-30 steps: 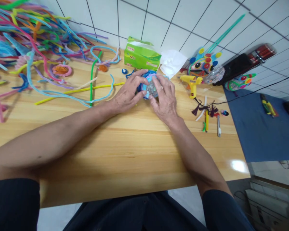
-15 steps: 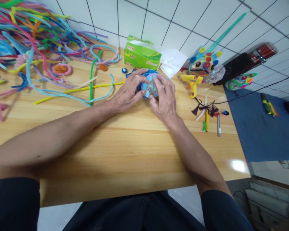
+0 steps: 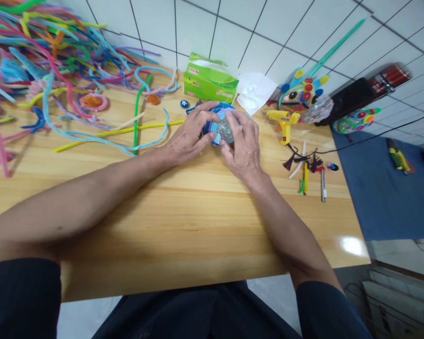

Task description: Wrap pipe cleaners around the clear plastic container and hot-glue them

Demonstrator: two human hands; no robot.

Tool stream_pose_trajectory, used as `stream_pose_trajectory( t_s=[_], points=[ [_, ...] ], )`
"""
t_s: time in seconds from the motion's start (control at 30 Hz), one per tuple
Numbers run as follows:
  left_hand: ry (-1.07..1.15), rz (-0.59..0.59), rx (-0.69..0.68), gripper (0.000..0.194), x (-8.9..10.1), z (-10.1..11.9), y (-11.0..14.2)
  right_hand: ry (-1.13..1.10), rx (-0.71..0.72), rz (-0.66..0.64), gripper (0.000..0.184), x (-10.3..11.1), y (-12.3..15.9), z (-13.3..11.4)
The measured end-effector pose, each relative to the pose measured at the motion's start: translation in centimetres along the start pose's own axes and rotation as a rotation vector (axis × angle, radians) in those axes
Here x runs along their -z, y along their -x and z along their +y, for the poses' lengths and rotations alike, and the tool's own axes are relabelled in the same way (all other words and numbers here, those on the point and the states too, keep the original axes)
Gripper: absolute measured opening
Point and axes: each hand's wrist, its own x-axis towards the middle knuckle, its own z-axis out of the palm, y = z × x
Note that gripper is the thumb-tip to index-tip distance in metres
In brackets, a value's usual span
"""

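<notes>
Between my two hands, near the back of the table, is a round craft piece point(image 3: 225, 129): a clear, glittery body wound with blue and lilac pipe cleaners. My left hand point(image 3: 192, 134) curls over its left side, thumb and fingers pressed on the blue winding. From the right, my right hand point(image 3: 244, 143) grips it, with fingertips on top and thumb at the near edge. My fingers hide much of the piece. A small dark blue button-like disc point(image 3: 184, 103) lies just behind my left hand.
A green tissue pack point(image 3: 210, 82) and a white tissue point(image 3: 256, 92) sit at the wall. Many pipe cleaners point(image 3: 70, 66) are heaped on the left. A yellow glue gun point(image 3: 284, 125), a cutter knife point(image 3: 323, 186) and a decorated bottle point(image 3: 300, 96) stand or lie right.
The whole view shifts slightly. Both hands stay on the craft piece, and the right hand's fingers move a little on it.
</notes>
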Motion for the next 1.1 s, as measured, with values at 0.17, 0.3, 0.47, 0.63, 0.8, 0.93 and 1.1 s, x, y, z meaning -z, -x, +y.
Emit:
stream_pose_trajectory(
  t_s=[0.17, 0.3, 0.47, 0.63, 0.8, 0.93, 1.1],
  points=[
    [-0.021, -0.012, -0.015, 0.054, 0.1, 0.1, 0.0, 0.004, -0.007, -0.02, 0.067, -0.1, 0.1, 0.3],
    [-0.033, -0.037, -0.032, 0.06, 0.2, -0.2, -0.1, 0.0, 0.008, -0.005, 0.068, -0.2, 0.0, 0.5],
    [-0.02, -0.044, -0.01, 0.056, 0.2, -0.5, -0.1, 0.0, 0.009, -0.018, 0.066, 0.0, -0.2, 0.8],
    [-0.009, -0.013, 0.012, 0.049, 0.2, 0.1, 0.0, 0.008, 0.053, -0.032, 0.066, 0.3, -0.3, 1.5],
    [0.018, 0.008, -0.006, 0.044, 0.1, 0.2, -0.2, 0.006, 0.047, -0.08, 0.065, 1.2, -0.4, 2.0],
    [-0.006, 0.002, -0.014, 0.042, 0.2, 0.3, -0.2, 0.007, 0.057, -0.1, 0.065, 1.7, -0.5, 2.4],
    [-0.015, 0.012, -0.062, 0.046, 0.1, 0.1, -0.1, 0.017, 0.055, -0.105, 0.066, 1.6, -0.5, 2.5]
  ],
)
